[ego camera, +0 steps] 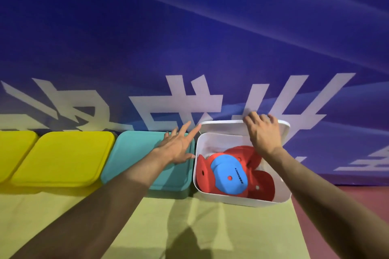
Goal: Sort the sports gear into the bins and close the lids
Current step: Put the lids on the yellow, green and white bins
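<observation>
White lid [227, 127] under the curled right hand [263, 132] — left hand [179, 147] flat, fingers spread, above the teal lid [134, 153].

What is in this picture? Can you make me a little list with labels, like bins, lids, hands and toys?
bins: four in a row against the blue banner
closed lids: two yellow lids, one teal lid
open bin: white bin, at the right end
white lid: tilted up behind the white bin
inside: red discs and a blue disc on top
right hand: grips the white lid's top edge
left hand: fingers spread, over the teal lid
floor: yellow-green mat
</observation>
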{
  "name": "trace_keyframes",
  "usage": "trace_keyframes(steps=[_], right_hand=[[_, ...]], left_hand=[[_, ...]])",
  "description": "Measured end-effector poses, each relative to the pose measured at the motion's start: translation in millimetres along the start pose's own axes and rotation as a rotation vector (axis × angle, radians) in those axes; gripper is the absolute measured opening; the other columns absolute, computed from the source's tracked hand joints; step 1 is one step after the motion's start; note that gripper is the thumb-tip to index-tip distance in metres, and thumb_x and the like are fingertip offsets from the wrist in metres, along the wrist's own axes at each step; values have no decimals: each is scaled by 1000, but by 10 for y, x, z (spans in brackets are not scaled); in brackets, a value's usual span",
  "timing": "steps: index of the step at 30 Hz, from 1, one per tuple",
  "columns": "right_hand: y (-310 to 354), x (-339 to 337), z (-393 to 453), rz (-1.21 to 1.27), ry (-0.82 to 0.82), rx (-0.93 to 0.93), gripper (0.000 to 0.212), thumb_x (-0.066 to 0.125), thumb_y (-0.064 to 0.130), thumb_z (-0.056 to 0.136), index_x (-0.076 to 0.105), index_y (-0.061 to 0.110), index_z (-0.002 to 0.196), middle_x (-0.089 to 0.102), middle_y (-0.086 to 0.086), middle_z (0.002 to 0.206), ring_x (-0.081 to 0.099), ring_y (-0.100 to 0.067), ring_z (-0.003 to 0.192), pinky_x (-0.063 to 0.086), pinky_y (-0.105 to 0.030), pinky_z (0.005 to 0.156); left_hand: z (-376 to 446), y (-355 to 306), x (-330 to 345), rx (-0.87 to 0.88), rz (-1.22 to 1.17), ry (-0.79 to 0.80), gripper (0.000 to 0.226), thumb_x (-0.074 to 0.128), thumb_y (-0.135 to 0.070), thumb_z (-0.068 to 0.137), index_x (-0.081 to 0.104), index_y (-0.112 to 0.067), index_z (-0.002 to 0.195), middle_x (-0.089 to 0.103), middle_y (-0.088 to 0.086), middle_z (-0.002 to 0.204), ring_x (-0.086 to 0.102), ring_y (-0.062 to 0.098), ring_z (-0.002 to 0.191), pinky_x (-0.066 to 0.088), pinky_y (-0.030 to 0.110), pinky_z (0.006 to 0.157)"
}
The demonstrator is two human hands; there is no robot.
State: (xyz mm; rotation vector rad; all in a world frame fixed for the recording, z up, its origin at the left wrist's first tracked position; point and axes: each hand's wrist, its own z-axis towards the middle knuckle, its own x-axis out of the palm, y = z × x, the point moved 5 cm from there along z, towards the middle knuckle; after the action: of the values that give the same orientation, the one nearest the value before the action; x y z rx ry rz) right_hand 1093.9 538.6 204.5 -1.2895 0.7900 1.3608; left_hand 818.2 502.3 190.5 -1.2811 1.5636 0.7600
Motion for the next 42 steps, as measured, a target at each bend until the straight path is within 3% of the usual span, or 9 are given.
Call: trace_keyframes(steps=[4,7,11,15,22,28,33,37,42], right_hand=[[-116,-379,-104,84,-184,51,40,39,5,89,60,14,122,56,-9,115,56,-33,91,39,-48,96],[-118,-528,-338,113,-250,91,39,35,6,89,58,14,118,57,-8,112,54,-32,88,37,-43,88],[-124,-460,-748,185,-222,138,34,33,7,90,55,15,115,64,-5,98,57,-32,86,37,-44,88],[-57,-297,-1089,243,-168,118,35,35,11,92,57,15,119,65,-2,98,57,-31,91,39,-45,88],[117,-58,-1546,332,-130,36,35,48,12,92,58,18,125,62,4,113,56,-27,100,39,-44,94],[334,250,-1959,379,28,-65,46,43,11,91,57,27,131,56,8,133,54,-23,108,40,-40,98],[332,411,-2035,442,68,-81,37,61,26,100,54,26,137,51,3,146,51,-27,125,39,-45,107],[302,631,-1988,394,228,-69,79,66,56,92,32,28,158,30,-4,166,27,-34,151,29,-63,118],[369,806,-1961,359,313,-94,83,68,49,93,24,30,161,24,-7,168,26,-41,151,29,-67,117]], left_hand=[[61,-204,-114,69,-3,-44,121,75,-51,88,-27,-48,153,-25,2,168,-4,45,155,11,69,120],[51,-384,-201,139,-4,-108,116,74,-53,86,-17,-45,157,-24,6,167,-9,39,156,8,68,121],[-146,-583,-158,317,89,-360,71,53,-41,99,16,-30,159,-1,7,170,11,36,155,18,56,124],[-292,-647,96,447,161,-448,61,52,-31,96,30,-24,153,20,12,167,26,38,151,27,52,122],[-435,-693,303,427,88,-350,63,53,-35,96,38,-17,154,50,7,148,47,29,137,27,55,121],[-461,-744,759,331,178,-98,59,33,-41,111,12,-28,164,12,-2,172,13,29,156,7,54,126],[-563,-859,971,323,264,-120,58,23,-39,111,1,-26,164,5,-5,172,6,34,157,2,54,126],[-605,-958,1099,353,247,-182,57,33,-36,111,12,-28,163,19,3,170,21,42,153,12,59,125],[-637,-955,1307,418,259,-139,59,48,-14,104,28,-27,158,34,4,165,45,38,138,23,60,121]])
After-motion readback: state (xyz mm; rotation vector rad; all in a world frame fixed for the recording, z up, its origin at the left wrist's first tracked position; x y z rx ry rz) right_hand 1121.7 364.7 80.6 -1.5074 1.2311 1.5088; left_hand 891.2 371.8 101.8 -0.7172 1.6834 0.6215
